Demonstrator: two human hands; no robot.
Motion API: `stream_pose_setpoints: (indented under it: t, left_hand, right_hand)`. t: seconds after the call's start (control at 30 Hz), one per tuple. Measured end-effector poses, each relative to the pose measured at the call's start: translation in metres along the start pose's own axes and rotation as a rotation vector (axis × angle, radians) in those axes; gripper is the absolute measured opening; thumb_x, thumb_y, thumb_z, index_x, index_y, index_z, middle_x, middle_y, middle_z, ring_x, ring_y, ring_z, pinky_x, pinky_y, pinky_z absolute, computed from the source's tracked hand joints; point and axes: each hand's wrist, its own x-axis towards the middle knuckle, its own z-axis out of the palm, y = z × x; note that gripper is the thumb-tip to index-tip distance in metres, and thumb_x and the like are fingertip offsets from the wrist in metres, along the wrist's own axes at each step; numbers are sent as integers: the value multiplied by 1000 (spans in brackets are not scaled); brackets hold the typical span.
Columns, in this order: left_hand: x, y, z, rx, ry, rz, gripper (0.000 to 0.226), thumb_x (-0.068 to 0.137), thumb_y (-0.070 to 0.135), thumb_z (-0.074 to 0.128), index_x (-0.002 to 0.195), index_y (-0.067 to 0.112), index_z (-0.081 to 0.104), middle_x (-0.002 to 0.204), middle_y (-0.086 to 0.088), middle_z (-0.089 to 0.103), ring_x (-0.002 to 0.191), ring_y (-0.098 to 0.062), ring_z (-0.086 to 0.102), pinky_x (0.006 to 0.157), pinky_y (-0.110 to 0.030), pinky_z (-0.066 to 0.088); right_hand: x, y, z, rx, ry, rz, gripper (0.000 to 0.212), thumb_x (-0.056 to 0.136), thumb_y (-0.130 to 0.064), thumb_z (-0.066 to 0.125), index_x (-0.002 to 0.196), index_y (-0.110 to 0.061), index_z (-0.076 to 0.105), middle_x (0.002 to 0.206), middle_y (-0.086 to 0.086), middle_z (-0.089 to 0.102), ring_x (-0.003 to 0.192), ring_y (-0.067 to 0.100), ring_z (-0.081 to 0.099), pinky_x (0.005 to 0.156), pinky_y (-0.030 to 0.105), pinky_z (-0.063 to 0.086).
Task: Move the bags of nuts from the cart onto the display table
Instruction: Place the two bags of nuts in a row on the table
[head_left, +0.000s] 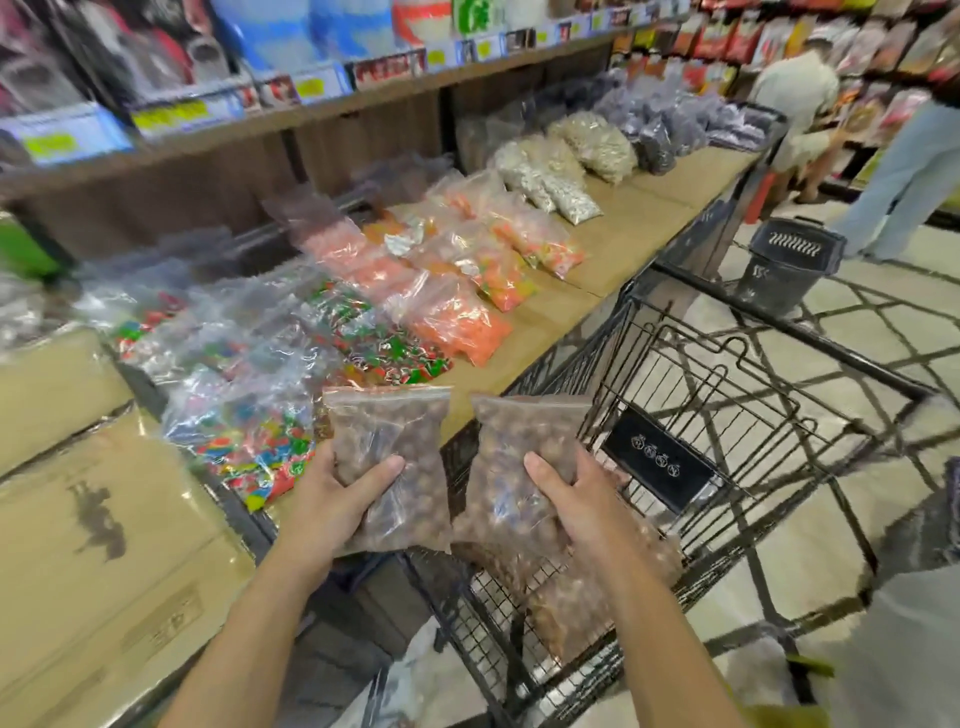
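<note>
Gripping one bag of nuts each, the left hand (332, 499) and right hand (582, 499) hold the left bag (389, 441) and right bag (519, 447) above the cart (727, 395).

Both my bare forearms reach forward and up from the bottom of the view, roughly parallel and near each other. My left hand (332, 499) is curled closed around what it holds, thumb laid across the front and pointing right. My right hand (576, 499) grips likewise, thumb angled up and left, fingers wrapped behind. Both wrists are nearly straight, at about the same height.
</note>
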Motion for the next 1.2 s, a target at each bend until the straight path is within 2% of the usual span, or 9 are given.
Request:
stream_pose_setpoints:
  t: [0.07,0.2,0.27,0.37,0.43,0.7,0.87,1.0,1.2]
  left_hand:
    - [-11,4,-14,21,41,33,56,74,45,90,120,21,69,111,-6,80,102,-28,78,95,-59,59]
    - [-29,4,-46,-2,115,55,38,85,27,87,119,21,71,111,-7,81,103,-30,78,98,-57,58]
    - [-40,6,-62,-5,166,61,32,89,20,84,118,21,71,108,-6,81,100,-28,79,93,-50,60]
    - [-58,7,-89,-28,252,58,29,90,14,81,117,16,71,103,-6,82,95,-26,80,82,-39,63]
    - [-71,2,-114,-43,296,43,36,88,19,84,120,13,68,104,-8,82,96,-28,80,84,-43,63]
    - [-140,-10,-221,25,526,22,32,88,29,84,111,14,67,97,-7,79,91,-25,77,69,-31,56]
    - [-185,-11,-283,-2,616,12,25,88,28,83,103,25,64,94,3,76,89,-14,73,69,-27,51]
    - [-216,-23,-339,-30,629,25,41,82,37,88,114,23,69,102,3,81,96,-16,78,86,-39,58]
    - [-253,-37,-403,-34,741,15,27,88,30,83,108,22,67,93,6,80,88,-8,75,71,-27,52]
  right_hand:
    - [-2,-13,11,10,-61,-30,21,103,-39,69,100,-48,50,99,-28,63,71,-25,62,55,6,46]
    - [1,-25,40,19,-168,-60,18,102,-32,73,108,-44,60,103,-28,70,89,-18,70,58,-1,44]
    - [3,-30,57,32,-193,-81,17,100,-33,74,114,-39,65,109,-20,76,85,-15,71,62,1,48]
    - [1,-39,90,41,-220,-112,23,98,-34,77,119,-30,71,113,-9,80,102,3,75,75,11,54]
    - [-1,-41,114,69,-237,-114,20,97,-28,79,116,-25,73,108,-6,82,104,12,77,80,19,58]
    - [-43,-58,219,76,-447,-179,30,101,-25,74,130,-18,68,120,-3,81,112,13,76,91,26,59]
    - [-79,-68,289,62,-513,-174,33,100,-30,76,129,-17,68,119,-1,80,113,16,76,98,36,60]
    - [-109,-75,345,45,-566,-187,34,100,-29,76,132,-21,68,119,-6,81,113,13,76,94,32,61]
    - [-145,-81,417,-35,-640,-218,44,88,-54,80,125,-31,71,118,-10,80,113,13,75,102,46,58]
